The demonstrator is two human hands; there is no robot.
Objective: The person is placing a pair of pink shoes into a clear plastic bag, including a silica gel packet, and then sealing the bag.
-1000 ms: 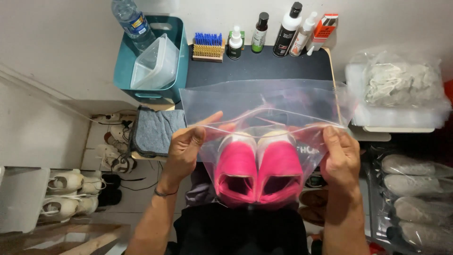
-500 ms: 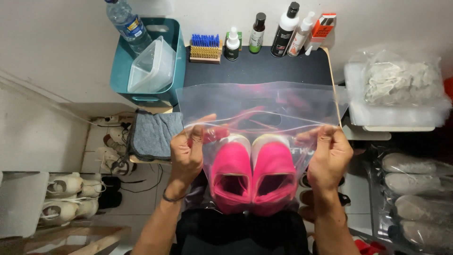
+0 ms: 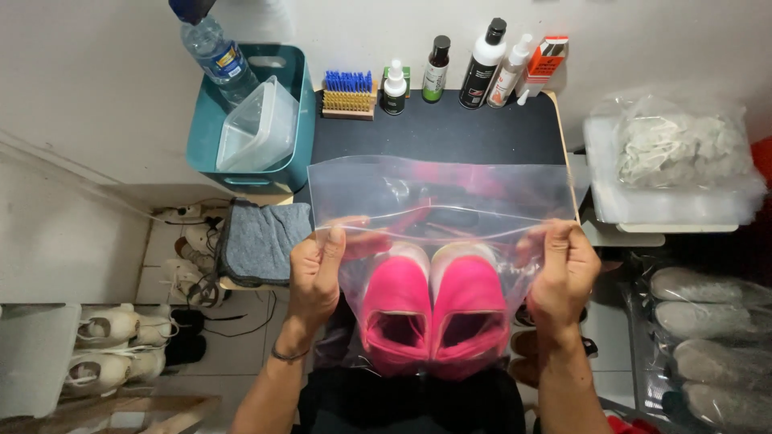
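- Both hands were closed in pinches on the clear plastic bag (image 3: 441, 201): left hand (image 3: 315, 277) at the bag's 9 o'clock edge, right hand (image 3: 565, 273) at its 3 o'clock edge, each nipping the seal strip between thumb and fingers.
- Head view: the pair of pink shoes (image 3: 434, 313) sat inside the bag, toes toward 12 o'clock, openings toward 6 o'clock.
- Compared with a second ago, the hands had drawn wider apart and the strip between them looked straighter and tauter, so the bag's mouth appeared pressed closer to shut.
- At 12 o'clock, bottles (image 3: 482, 55) and a blue-bristled brush (image 3: 348, 92) lined the black table (image 3: 450, 128); a teal bin (image 3: 241, 112) stood at 10 o'clock.
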